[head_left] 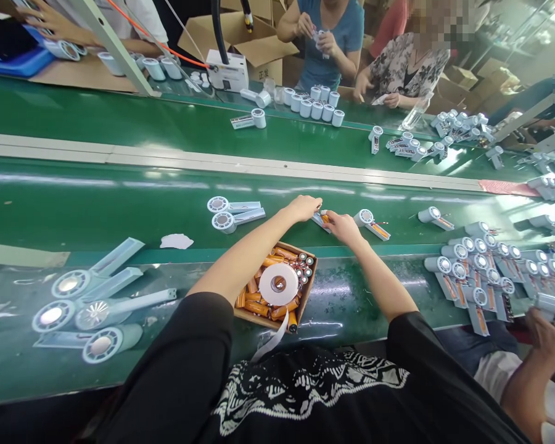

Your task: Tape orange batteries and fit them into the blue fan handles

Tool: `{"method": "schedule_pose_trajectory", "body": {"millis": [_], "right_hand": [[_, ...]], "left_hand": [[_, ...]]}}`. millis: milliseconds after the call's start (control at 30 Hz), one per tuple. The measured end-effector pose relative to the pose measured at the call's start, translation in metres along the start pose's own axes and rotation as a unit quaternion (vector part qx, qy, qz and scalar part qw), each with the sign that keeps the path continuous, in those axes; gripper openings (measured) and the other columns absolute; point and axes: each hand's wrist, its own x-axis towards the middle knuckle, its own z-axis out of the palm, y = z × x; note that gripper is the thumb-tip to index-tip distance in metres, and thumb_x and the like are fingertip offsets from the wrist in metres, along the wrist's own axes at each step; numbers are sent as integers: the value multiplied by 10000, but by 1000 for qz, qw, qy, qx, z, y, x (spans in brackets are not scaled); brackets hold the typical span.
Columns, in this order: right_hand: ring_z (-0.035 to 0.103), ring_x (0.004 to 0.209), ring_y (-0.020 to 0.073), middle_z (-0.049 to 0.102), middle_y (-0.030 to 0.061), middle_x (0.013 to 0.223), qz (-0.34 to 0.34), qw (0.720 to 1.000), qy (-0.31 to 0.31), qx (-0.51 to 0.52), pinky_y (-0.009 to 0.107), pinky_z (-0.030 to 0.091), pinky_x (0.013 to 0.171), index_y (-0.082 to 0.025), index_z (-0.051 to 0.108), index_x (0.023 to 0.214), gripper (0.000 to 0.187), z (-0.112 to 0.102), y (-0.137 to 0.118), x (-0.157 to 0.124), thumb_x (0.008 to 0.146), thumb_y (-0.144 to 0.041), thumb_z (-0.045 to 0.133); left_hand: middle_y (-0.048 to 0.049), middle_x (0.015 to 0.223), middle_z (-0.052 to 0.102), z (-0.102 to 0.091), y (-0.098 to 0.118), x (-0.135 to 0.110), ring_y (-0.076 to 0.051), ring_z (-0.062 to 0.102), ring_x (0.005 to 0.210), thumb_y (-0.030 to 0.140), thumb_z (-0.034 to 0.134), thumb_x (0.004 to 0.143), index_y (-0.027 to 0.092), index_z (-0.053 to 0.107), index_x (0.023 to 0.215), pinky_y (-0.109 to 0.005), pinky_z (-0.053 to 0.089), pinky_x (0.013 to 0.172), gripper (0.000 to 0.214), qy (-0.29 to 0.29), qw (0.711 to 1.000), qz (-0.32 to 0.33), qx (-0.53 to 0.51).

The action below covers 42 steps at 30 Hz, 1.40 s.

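Both my hands meet over the green belt on a light blue handheld fan housing [321, 223], whose open handle points toward me. My left hand [304, 208] is closed on its far end, hiding the round head. Closed fingers of my right hand [343, 227] press an orange battery [324, 217] at the handle. Just right of that hand lies another fan [365, 217] with an orange battery in its open handle. In front of me, a cardboard box [311, 280] holds orange batteries [255, 308], with a roll of white tape [271, 290] on top.
Two fan housings [224, 222] lie left of my hands, near a white scrap [176, 241]. Several larger-looking housings [69, 283] sit at the left edge. Many fans with batteries [480, 262] cluster at right, beside a co-worker's hand [548, 339]. Across a pale divider [282, 165], other people handle parts.
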Motion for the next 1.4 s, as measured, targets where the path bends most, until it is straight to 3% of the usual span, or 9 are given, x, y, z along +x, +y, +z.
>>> {"method": "schedule_pose_trajectory", "body": {"millis": [133,367,500,733,900,1100,1167,1267,1400], "right_hand": [[775,1093,334,809,148,1208,-11,991,-55,-120,356,552,895,-278,596,1510,446,-6,-10,2,1090,-421,547],[755,1129,379,778,214,1231,-28,979,-100,-173,423,572,901,-251,564,1547,516,-10,-19,7,1078,-466,538],[748,1166,339,780,187,1267,-57,976,-107,-183,397,552,966,-231,695,1414,438,-25,-20,16,1113,-421,439],[746,1143,345,812,198,1140,-39,975,-78,-203,366,542,950,-154,839,1132,383,-47,-14,14,1055,-329,506],[748,1131,329,805,199,1177,-11,978,-75,-195,354,545,933,-157,820,1178,431,-38,-4,8,1089,-378,461],[739,1167,350,777,235,1249,-29,977,-112,-177,381,539,975,-127,791,1238,443,-20,-4,32,1080,-427,505],[744,1147,334,799,204,1203,-41,977,-123,-168,364,533,968,-151,812,1190,398,-22,0,38,1071,-408,533],[749,1109,292,828,135,1133,-57,980,-120,-146,318,513,945,-208,840,1103,303,-25,11,39,1042,-382,600],[751,1063,258,841,69,1075,-47,991,-65,-106,283,490,881,-249,843,1088,281,-20,31,30,1037,-402,612]], "left_hand": [[-135,1164,778,4,3,6,-277,718,1044,264,557,1000,200,705,1177,-325,479,868,239,8,1000,-13,-15],[-128,1140,767,11,9,15,-280,712,1037,277,555,1005,203,728,1163,-335,497,867,246,25,998,-44,-41],[-100,1150,744,9,19,15,-247,701,1038,384,605,1047,179,712,1180,-392,537,941,267,38,997,-54,-44],[-90,1207,720,6,28,22,-237,698,1100,433,680,1043,161,708,1181,-468,588,1000,307,41,996,-60,-60],[-96,1229,721,10,29,28,-249,693,1141,432,688,1038,162,713,1185,-491,575,1035,309,38,993,-65,-87],[-89,1183,740,6,42,24,-238,705,1096,394,688,1034,160,722,1146,-468,573,1015,262,50,989,-73,-118],[-105,1206,751,-2,50,16,-247,697,1135,286,653,1034,163,727,1166,-441,554,1036,195,67,987,-65,-127],[-137,1430,682,-12,55,-20,-267,593,1351,171,549,1022,165,663,1357,-411,460,1164,354,120,983,-36,-137],[-78,1441,689,-1,38,-122,-274,605,1341,302,559,1025,221,675,1361,-398,472,1167,365,154,978,1,-143]]}}
